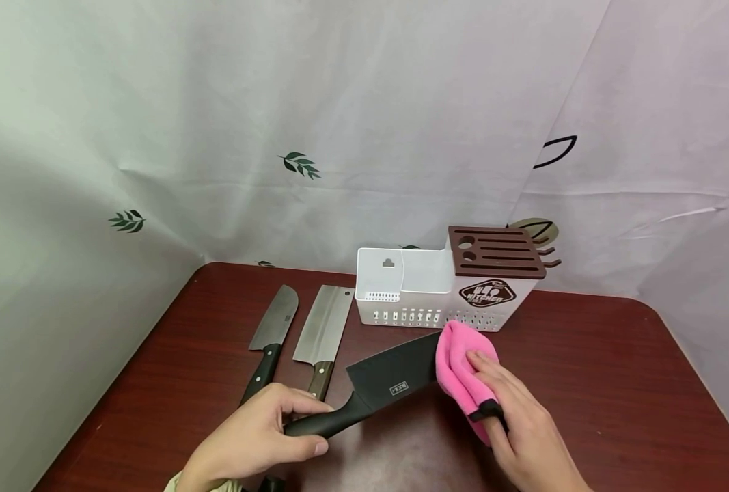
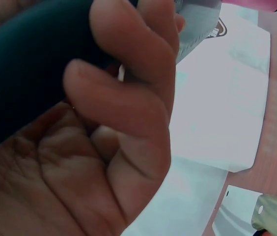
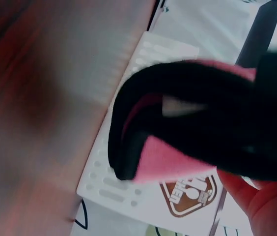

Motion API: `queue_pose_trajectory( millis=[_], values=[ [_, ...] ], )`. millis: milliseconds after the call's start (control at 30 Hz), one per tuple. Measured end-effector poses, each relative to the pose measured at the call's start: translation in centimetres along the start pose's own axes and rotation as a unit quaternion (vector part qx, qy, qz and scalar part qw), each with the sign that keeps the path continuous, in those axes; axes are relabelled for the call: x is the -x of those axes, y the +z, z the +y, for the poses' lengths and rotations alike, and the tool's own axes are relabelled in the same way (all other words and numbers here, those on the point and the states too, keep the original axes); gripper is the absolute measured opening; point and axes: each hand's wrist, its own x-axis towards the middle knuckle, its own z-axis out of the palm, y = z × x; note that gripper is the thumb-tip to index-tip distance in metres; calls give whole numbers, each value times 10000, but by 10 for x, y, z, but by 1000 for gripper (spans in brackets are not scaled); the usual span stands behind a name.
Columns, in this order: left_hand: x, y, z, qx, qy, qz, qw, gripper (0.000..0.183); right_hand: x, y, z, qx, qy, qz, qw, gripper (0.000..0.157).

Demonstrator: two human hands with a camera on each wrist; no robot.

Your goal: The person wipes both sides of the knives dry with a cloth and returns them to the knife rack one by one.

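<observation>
Right of centre in the head view, a white perforated rack (image 1: 441, 301) with a low bin (image 1: 422, 270) on its left side and a brown slotted lid (image 1: 499, 254) on its right, hooks (image 1: 546, 252) beside the lid. Overlapping its lower edge, a pink cloth (image 1: 459, 372), folded over the end of a black cleaver (image 1: 397, 372) at lower centre. At lower left, left grip (image 1: 259, 434) curled round the cleaver's handle (image 1: 333, 419); at lower right, right grip (image 1: 527, 427) pinching the cloth. Left of the rack, on the dark red tabletop (image 1: 616, 383), a black-handled knife (image 1: 276, 318) and a brown-handled cleaver (image 1: 324, 328), handles partly behind the left grip.
</observation>
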Motion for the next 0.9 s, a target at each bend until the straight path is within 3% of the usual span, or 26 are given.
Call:
queue_pose_trajectory(
  millis=[200, 433, 900],
  values=[
    [-3, 3, 2, -186, 39, 112, 9998, 26, -2, 4, -4, -28, -22, 46, 10000, 52],
    [-6, 5, 3, -217, 149, 193, 9995, 25, -4, 10, -11, -168, 0, -223, 9996, 53],
    [-12, 9, 3, -518, 106, 300, 9982, 25, -10, 30, -22, -446, -837, 108, 9954, 49]
  ],
)
